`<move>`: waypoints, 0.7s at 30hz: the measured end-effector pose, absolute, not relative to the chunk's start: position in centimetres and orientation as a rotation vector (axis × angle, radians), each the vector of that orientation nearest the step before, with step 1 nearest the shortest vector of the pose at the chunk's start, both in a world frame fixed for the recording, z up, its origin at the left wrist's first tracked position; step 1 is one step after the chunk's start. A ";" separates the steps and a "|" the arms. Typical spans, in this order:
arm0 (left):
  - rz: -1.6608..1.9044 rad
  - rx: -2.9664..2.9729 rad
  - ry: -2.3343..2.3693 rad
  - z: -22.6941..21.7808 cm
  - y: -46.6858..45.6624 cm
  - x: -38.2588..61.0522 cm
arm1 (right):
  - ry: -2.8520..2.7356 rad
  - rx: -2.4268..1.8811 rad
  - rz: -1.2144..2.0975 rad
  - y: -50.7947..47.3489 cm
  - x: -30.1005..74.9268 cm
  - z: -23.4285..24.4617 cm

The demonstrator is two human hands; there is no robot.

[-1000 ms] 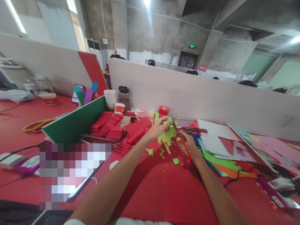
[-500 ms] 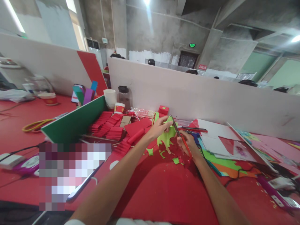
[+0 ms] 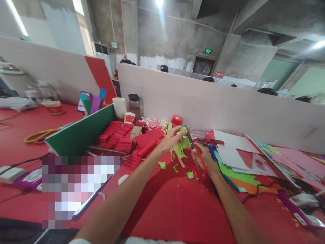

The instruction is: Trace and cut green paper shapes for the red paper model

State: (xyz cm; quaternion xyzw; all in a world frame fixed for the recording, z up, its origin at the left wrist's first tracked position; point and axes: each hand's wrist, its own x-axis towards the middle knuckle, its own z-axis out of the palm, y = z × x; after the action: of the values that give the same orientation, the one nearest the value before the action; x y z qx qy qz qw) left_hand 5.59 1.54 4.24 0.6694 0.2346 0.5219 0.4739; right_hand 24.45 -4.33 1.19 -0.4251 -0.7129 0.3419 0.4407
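Observation:
My left hand [image 3: 173, 138] pinches a sheet of bright green paper [image 3: 180, 149] with a ragged, cut edge. In my right hand [image 3: 202, 156] is a pair of scissors [image 3: 200, 159] with red handles, its blades pointing up and left at the right side of the paper. Whether the blades are fully closed I cannot make out. Green paper scraps [image 3: 190, 175] lie on the red tabletop [image 3: 172, 206] below my hands. Part of the green sheet is hidden behind my left fingers.
Folded red paper strips [image 3: 118, 135] fill the area left of my hands, beside a green board [image 3: 81, 132]. Paper cups [image 3: 119, 106] and a bottle [image 3: 134, 105] stand by the white partition [image 3: 218, 105]. White and coloured sheets [image 3: 237, 152] lie right. A blurred-out screen [image 3: 83, 189] sits front left.
The green paper has shifted slightly, its lower edge now hanging a little higher and to the right. Both hands keep nearly the same place and grip.

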 end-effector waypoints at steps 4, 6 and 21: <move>1.284 1.637 0.582 4.4 1.4 5.7 | -1.747 -1.026 0.903 -4.2 24.4 0.7; 1.291 1.631 0.588 4.5 1.3 5.7 | -1.756 -1.002 0.913 -4.2 24.3 0.6; 1.344 1.541 0.623 4.4 1.0 6.3 | -1.752 -1.025 0.900 -4.1 24.2 0.4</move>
State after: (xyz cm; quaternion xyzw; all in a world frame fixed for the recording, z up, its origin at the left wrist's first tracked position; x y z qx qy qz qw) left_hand 6.35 0.96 4.39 0.6319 0.2556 0.5513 0.4810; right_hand 24.25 -4.11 0.37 -0.4134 -0.7067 0.3630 0.4448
